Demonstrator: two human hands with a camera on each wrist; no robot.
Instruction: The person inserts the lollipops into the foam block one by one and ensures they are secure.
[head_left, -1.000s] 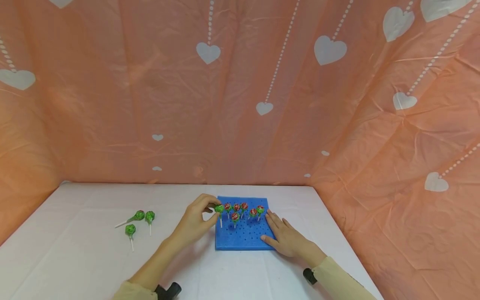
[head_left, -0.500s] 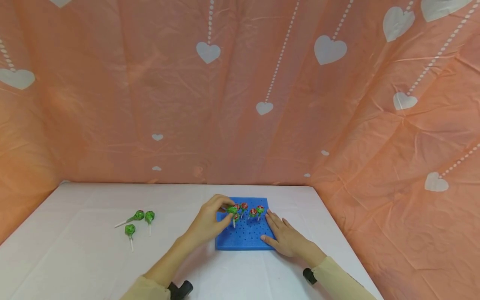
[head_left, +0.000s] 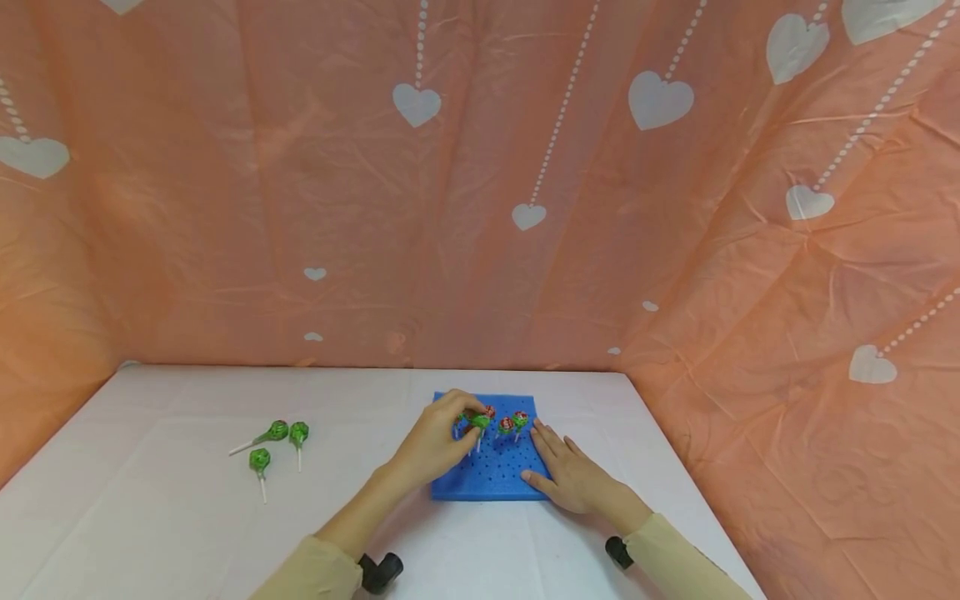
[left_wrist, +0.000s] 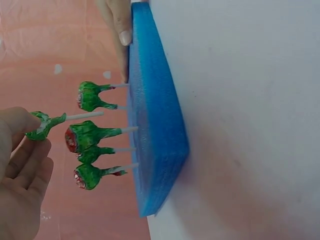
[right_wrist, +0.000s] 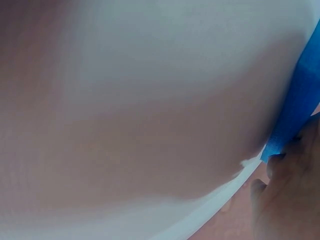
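Note:
My left hand (head_left: 438, 437) pinches a green-wrapped lollipop (left_wrist: 46, 125) by its head, between thumb and fingers. Its white stick points at the blue foam board (head_left: 487, 483), and in the left wrist view the stick's end is clear of the board. Several lollipops with red and green wrappers stand upright in the board; one (head_left: 521, 419) is near the right edge, another (left_wrist: 82, 135) shows in the left wrist view. The left hand hides some of them in the head view. My right hand (head_left: 573, 479) rests with extended fingers on the board's right edge.
Three green lollipops lie on the white table at the left: one (head_left: 277, 430) on its side, a second (head_left: 298, 433) beside it, a third (head_left: 259, 460) nearer me. Small holes dot the board. An orange curtain (head_left: 480, 250) with hearts hangs behind the table.
My left hand has moved right across the board with the lollipop, from its left edge toward the middle, passing over the standing lollipops. The right hand has stayed in place.

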